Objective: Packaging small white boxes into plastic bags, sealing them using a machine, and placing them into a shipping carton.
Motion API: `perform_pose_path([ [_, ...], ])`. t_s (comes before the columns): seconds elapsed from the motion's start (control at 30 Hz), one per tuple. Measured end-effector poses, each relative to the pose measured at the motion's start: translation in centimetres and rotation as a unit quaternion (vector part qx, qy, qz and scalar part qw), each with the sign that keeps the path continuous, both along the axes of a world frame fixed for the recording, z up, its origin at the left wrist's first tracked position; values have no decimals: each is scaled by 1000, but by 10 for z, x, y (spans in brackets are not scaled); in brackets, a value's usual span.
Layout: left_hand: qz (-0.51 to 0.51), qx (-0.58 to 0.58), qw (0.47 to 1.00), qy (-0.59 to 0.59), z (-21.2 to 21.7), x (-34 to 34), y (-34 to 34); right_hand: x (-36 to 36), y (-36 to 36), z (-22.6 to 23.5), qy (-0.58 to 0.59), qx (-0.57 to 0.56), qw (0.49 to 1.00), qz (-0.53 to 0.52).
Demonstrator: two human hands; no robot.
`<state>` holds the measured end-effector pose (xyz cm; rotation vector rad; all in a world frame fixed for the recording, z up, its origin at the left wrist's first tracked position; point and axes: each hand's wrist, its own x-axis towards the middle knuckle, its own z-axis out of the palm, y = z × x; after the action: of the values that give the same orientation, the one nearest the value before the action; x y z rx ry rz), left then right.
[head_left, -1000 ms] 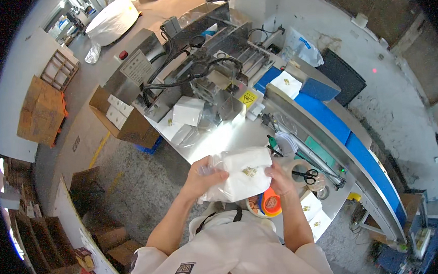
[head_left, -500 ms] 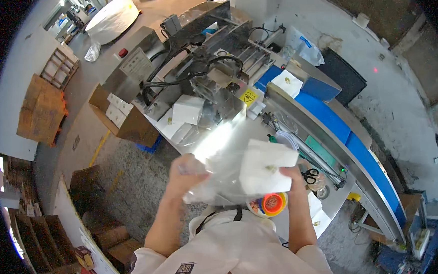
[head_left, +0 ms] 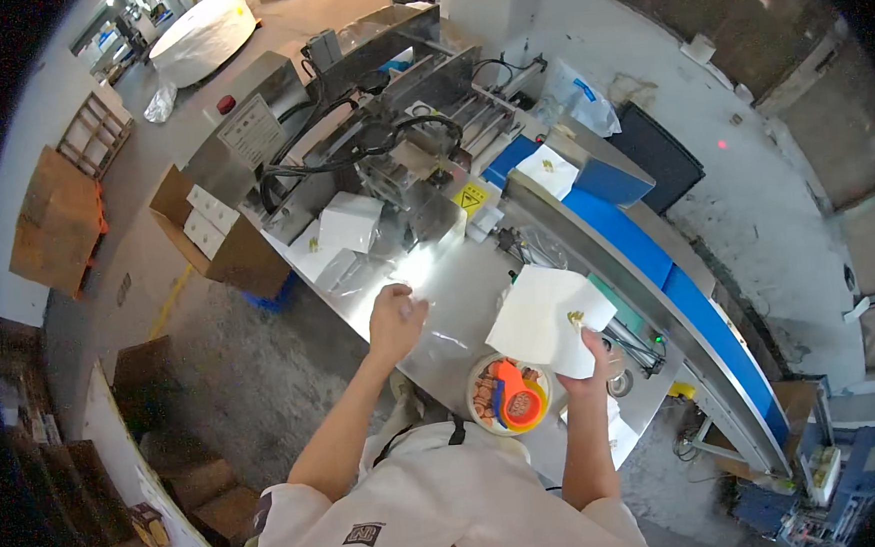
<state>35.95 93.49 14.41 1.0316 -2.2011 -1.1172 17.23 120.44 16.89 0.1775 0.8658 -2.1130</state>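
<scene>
My right hand [head_left: 585, 363] grips the lower right corner of a white, squarish soft pack [head_left: 545, 317] with a small gold print, thumb on top. The pack is tilted above the right part of the metal table [head_left: 472, 271]. My left hand [head_left: 397, 323] is over the table's left edge, its fingers loosely bent and apart, with nothing visible in them. Near the bright patch on the table lie a similar white pack [head_left: 350, 222] and crumpled clear plastic film [head_left: 342, 271]. Below the held pack sits a round tub [head_left: 483, 401] with an orange ring-shaped thing [head_left: 521, 394] in it.
A blue conveyor belt [head_left: 647, 251] curves along the right, bearing a white pack [head_left: 549, 171]. A machine with black cables [head_left: 379, 142] stands at the table's far end. Left of it is an open cardboard box [head_left: 241, 250] holding white packs. White sheets [head_left: 623, 438] lie at the near right.
My left hand has come away from the clear plastic, up and to the right. My right hand still holds the white pack, now raised and turned with its gold print showing clearly.
</scene>
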Motion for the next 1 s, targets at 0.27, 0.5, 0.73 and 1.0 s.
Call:
perform_pose_path([
  [0.27, 12, 416, 878, 236, -63, 18, -10, 9, -23, 8, 2, -30, 997, 68],
  [0.5, 46, 472, 858, 197, -54, -21, -32, 7, -34, 15, 30, 1, 998, 62],
  [0.73, -27, 75, 977, -198, -74, -11, -16, 12, -24, 13, 51, 82, 995, 14],
  [1.0, -208, 204, 937, -190, -98, -8, 39, 15, -28, 19, 66, 88, 993, 36],
])
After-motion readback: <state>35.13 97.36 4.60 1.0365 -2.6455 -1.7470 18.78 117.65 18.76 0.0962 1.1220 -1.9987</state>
